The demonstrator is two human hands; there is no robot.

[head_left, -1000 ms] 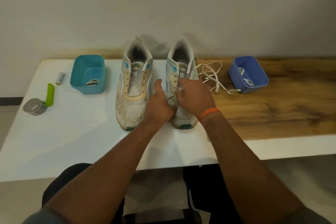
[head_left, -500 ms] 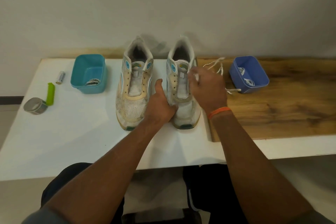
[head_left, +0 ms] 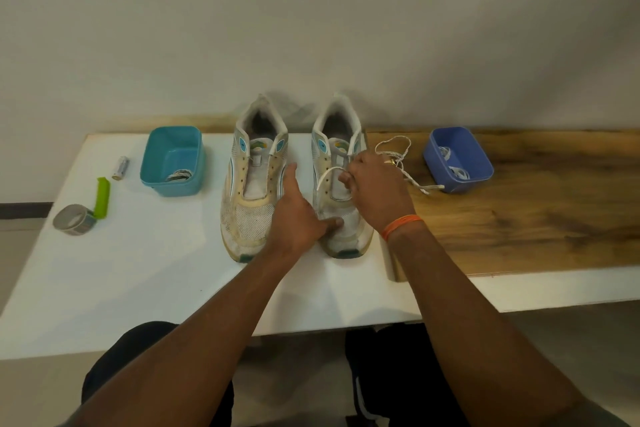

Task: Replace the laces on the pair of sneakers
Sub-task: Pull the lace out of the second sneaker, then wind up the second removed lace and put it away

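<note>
White table (head_left: 138,288): spans the near and left part of the scene, pushed against a plain pale wall (head_left: 311,28).

Wooden board (head_left: 536,211): lies on the right half of the table, grain running left to right.

Left sneaker (head_left: 254,184): worn white mesh with teal accents, toe near, heel far; eyelets bare.

Right sneaker (head_left: 341,225): just beside the left sneaker, same orientation, its right side at the board's left edge.

Left hand (head_left: 298,218): rests between the two sneakers, thumb pointing far along the left sneaker's inner side, fingers curled and pressing on the right sneaker's toe box.

Right hand (head_left: 377,187): over the right sneaker's eyelet area, thumb and fingers pinching the white lace (head_left: 403,163). One short stretch of lace arcs from the fingers leftward across the tongue; the rest loops loosely on the board to the right of the hand, its end near the blue tub. An orange band (head_left: 401,225) sits on the wrist.

Teal tub (head_left: 172,161): far left of the sneakers, holding a small coiled item, too small to identify.

Blue tub (head_left: 458,159): on the board, far right, holding coiled white laces (head_left: 453,166).

Tape roll (head_left: 74,219): near left edge, touching a green clip-like item (head_left: 102,197).

Battery (head_left: 121,167): left of the teal tub.
</note>
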